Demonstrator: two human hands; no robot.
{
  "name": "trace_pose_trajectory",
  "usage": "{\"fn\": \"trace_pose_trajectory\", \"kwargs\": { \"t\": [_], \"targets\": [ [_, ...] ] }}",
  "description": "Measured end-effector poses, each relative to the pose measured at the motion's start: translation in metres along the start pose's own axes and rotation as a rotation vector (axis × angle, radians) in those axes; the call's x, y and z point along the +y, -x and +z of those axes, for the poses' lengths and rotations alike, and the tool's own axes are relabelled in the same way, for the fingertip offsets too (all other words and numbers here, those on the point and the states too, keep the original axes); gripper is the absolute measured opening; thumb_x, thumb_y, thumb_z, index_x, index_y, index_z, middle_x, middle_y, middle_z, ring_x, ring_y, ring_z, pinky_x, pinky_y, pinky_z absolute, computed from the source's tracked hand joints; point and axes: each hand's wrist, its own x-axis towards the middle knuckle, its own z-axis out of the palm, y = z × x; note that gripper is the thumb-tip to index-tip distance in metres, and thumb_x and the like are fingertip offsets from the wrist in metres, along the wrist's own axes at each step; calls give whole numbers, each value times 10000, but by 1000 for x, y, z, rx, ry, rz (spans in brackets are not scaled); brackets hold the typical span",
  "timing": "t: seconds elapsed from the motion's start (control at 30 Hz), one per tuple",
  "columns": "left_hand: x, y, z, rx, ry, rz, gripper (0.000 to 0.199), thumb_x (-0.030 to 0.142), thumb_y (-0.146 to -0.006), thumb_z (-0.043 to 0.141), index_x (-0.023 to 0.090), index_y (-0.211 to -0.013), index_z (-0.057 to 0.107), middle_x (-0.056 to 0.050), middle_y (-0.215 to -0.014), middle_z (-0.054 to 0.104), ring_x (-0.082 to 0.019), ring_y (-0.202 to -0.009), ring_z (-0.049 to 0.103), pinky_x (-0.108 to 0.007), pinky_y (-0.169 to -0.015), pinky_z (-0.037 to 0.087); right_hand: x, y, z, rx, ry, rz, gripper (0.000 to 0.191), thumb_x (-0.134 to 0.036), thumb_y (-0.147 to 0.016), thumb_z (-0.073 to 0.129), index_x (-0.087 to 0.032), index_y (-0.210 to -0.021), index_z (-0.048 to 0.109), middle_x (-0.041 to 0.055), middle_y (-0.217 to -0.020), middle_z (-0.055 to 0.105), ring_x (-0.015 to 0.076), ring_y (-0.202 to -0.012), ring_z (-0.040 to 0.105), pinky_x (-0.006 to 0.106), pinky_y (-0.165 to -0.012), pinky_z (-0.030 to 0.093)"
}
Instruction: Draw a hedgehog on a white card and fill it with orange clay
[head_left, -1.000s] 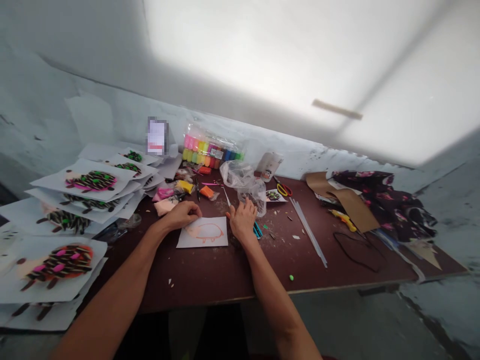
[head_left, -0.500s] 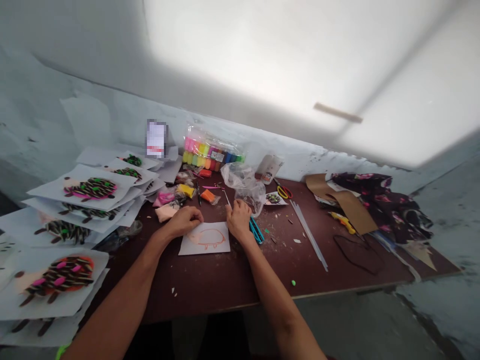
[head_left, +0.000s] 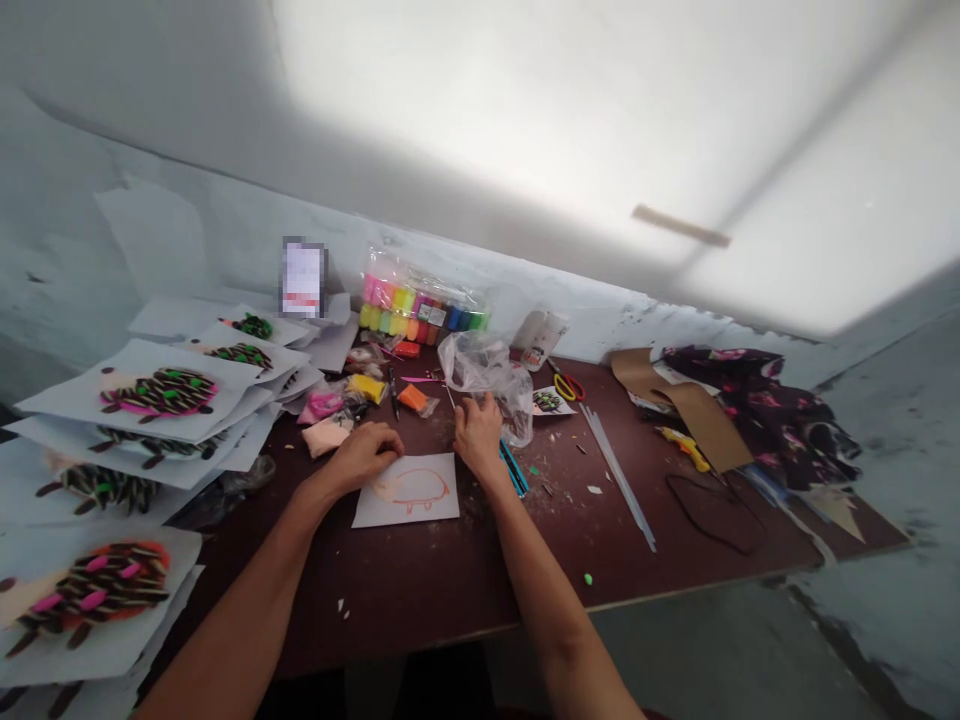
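A small white sheet of paper (head_left: 420, 510) with an orange outline of a hedgehog-like animal lies before me. My left hand (head_left: 360, 455) rests at its upper left corner, fingers curled together over the pale peach head; whatever they hold is hidden. Just beyond the paper's upper right corner is my right hand (head_left: 478, 432), its fingers reaching forward and slightly apart. A thin white stick (head_left: 451, 397) lies close to those fingertips; I cannot tell whether they touch. Peach clay (head_left: 328, 435) sits behind my left hand, and a crumpled clear plastic bag (head_left: 480, 362) behind my right.
Stacked hedgehog pictures (head_left: 150, 395) crowd the left. Farther back are a pack of coloured clay (head_left: 424, 310), orange clay (head_left: 414, 399) and a white cup (head_left: 544, 340). Blue-handled tools (head_left: 514, 470), scissors (head_left: 568, 386), clear sticks (head_left: 619, 480) and a yellow glue gun (head_left: 684, 448) lie rightward.
The view has shifted a little, so the paper and left stack sit slightly lower. My right fingers have lifted and bent somewhat near the bag; my left hand stays at the paper's corner.
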Motion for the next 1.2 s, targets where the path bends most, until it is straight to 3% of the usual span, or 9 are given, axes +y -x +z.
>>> {"fn": "trace_pose_trajectory", "kwargs": {
  "t": [0.27, 0.73, 0.9, 1.2],
  "targets": [
    [4, 3, 1, 5, -26, -18, 233, 115, -766, 538, 184, -822, 753, -59, -880, 716, -231, -883, 624, -335, -817, 458, -13, -13, 4, -86, -8, -44, 331, -292, -1021, 462, -116, -1248, 627, 187, -1266, 641, 296, -1159, 601, 399, -993, 422],
    [6, 6, 4, 2, -42, -32, 234, 127, -788, 512, 189, -825, 735, -74, -891, 702, -252, -908, 609, -365, -831, 468, -15, 3, 18, -47, 0, -175, 304, -305, -1017, 498, -160, -1241, 643, 181, -1292, 633, 292, -1241, 561, 439, -1043, 419],
    [7, 6, 4, 11, -38, -34, 222, 112, -779, 525, 196, -815, 727, -67, -885, 698, -247, -909, 605, -355, -832, 464, -14, 15, 17, -35, 21, -223, 331, -331, -1026, 490, -159, -1259, 650, 194, -1432, 548, 312, -1334, 493, 486, -1107, 366],
    [8, 6, -1, -38, 5, -46, 157, 157, -784, 562, 184, -831, 710, -68, -901, 689, -254, -922, 600, -366, -849, 457, -12, 17, 14, -38, 42, -253, 375, -359, -1034, 474, -134, -1286, 638, 199, -1392, 576, 302, -1326, 492, 477, -1129, 339]
  ]
}}
